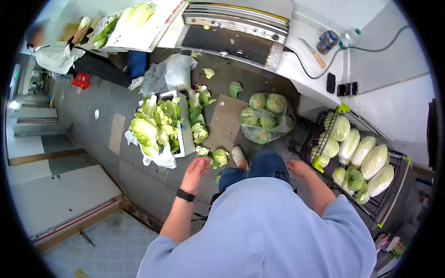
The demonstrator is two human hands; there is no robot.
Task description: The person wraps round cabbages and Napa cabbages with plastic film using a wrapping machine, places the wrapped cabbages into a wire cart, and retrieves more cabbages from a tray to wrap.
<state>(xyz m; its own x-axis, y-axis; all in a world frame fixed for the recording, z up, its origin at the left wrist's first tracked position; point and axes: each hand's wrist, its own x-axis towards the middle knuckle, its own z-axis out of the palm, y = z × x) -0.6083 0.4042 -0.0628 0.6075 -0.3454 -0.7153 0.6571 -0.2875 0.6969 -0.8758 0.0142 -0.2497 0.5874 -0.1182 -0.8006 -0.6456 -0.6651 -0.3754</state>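
My left hand (198, 168), with a dark band on the wrist, hangs in front of me. Its fingers are loosely bent, and nothing shows in them. Nearest to it are loose cabbage leaves (219, 158) on the floor and a white box (186, 134) heaped with leafy trimmings (156, 125). Beside my right thigh, my right hand (298, 168) is held low with its fingers slightly bent and no object visible in it. To its right is a black wire cart (320, 150) of wrapped napa cabbages (374, 161). Ahead lies a clear bag of round cabbages (267, 116).
A counter holds a wrapping machine (234, 37), a knife (313, 53), a phone (347, 89) and a bottle (349, 38). Another person (60, 58) stands at the far left near cabbages. Cardboard (227, 121) and scattered leaves lie on the floor. A red stool (81, 80) stands further left.
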